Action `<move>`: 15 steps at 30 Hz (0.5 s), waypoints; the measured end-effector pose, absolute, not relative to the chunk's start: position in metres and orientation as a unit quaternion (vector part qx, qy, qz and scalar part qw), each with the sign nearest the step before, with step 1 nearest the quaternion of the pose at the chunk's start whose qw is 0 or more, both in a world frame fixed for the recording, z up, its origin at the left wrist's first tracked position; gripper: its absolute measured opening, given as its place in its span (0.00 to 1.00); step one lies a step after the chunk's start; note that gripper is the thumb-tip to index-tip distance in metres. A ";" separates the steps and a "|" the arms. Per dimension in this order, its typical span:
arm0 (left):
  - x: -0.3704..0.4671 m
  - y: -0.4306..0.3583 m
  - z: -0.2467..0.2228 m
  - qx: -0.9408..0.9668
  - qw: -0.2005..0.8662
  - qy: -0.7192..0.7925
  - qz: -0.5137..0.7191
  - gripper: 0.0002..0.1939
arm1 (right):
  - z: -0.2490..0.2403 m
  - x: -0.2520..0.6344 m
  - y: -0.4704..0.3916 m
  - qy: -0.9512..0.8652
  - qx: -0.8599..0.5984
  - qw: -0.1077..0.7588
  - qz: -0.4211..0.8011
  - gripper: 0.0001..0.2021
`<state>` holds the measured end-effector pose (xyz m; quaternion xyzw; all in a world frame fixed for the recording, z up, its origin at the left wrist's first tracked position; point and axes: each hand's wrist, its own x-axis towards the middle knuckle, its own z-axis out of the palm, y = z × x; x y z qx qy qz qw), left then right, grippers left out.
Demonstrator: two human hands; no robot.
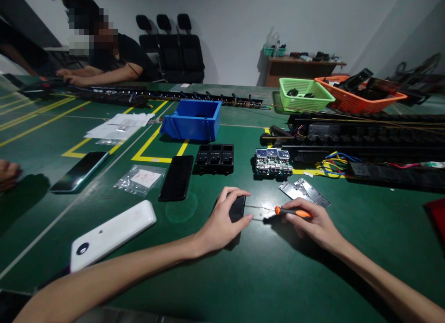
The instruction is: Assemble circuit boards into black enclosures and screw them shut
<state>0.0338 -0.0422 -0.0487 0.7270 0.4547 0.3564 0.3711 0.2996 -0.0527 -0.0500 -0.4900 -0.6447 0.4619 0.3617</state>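
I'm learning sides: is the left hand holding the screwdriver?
No, the right hand holds the screwdriver; the left hand grips a black part.

Orange-and-black screwdriver point(278, 211), shaft pointing left, tip right up at the black piece point(237, 210), itself partly covered!

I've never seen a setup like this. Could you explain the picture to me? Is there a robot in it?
No robot shows: these are a person's own bare hands, seen by a camera on their head that looks forward and down. The left hand holds a small black part. The right hand holds an orange-and-black screwdriver, its shaft pointing toward that part. On the green table are circuit boards, a black three-section housing, a dark phone and a blue bin. Another person is at the far side.
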 end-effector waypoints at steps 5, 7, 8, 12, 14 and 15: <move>0.036 -0.043 -0.048 0.730 0.369 0.451 0.358 0.18 | -0.052 0.310 -0.043 -0.757 -0.437 0.404 0.271 0.10; 0.037 -0.044 -0.048 0.727 0.370 0.452 0.360 0.18 | -0.054 0.312 -0.041 -0.783 -0.395 0.419 0.234 0.07; 0.037 -0.044 -0.048 0.726 0.370 0.454 0.362 0.18 | -0.055 0.313 -0.041 -0.793 -0.377 0.424 0.220 0.06; 0.037 -0.044 -0.049 0.723 0.368 0.457 0.364 0.18 | -0.058 0.315 -0.044 -0.817 -0.360 0.421 0.162 0.08; 0.036 -0.044 -0.049 0.725 0.368 0.456 0.363 0.18 | -0.059 0.316 -0.045 -0.824 -0.365 0.411 0.139 0.09; 0.036 -0.044 -0.049 0.725 0.368 0.456 0.362 0.18 | -0.059 0.317 -0.045 -0.826 -0.365 0.409 0.132 0.10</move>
